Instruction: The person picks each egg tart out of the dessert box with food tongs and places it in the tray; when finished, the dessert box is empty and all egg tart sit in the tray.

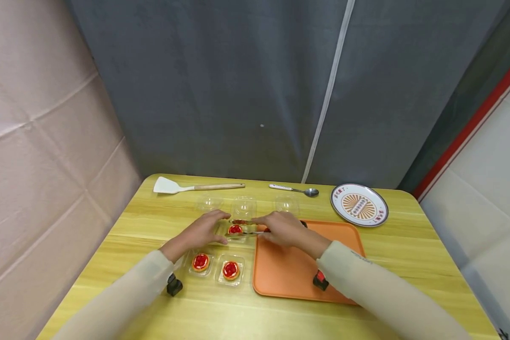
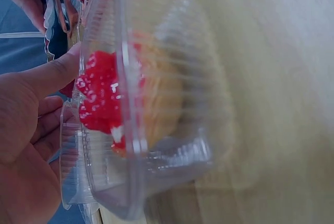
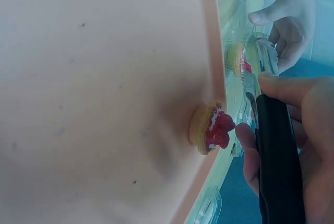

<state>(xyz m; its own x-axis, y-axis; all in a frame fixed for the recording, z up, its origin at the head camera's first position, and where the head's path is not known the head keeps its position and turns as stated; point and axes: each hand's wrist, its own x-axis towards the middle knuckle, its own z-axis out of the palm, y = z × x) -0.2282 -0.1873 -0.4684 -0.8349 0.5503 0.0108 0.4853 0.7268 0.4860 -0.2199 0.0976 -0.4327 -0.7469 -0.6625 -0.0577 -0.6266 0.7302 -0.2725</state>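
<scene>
My right hand [image 1: 282,229] grips metal food tongs [image 3: 282,156] by their black handle. The tong arms stand apart on either side of a red-topped tart [image 1: 235,230] in a clear plastic container; whether they touch it I cannot tell. My left hand [image 1: 201,231] is at that container's left side, thumb and fingers spread apart; contact is unclear. Two more tarts, a left one [image 1: 200,262] and a right one [image 1: 231,270], sit in clear containers nearer me. Another tart [image 3: 209,130] rests on the orange tray [image 1: 280,288], hidden in the head view behind my right hand.
Clear plastic lids or containers [image 1: 244,206] stand in a row behind my hands. Along the back lie a white spatula [image 1: 167,186] with a wooden handle and a spoon [image 1: 310,192]. A printed round plate [image 1: 378,208] is at the back right, before a grey curtain [image 1: 238,94].
</scene>
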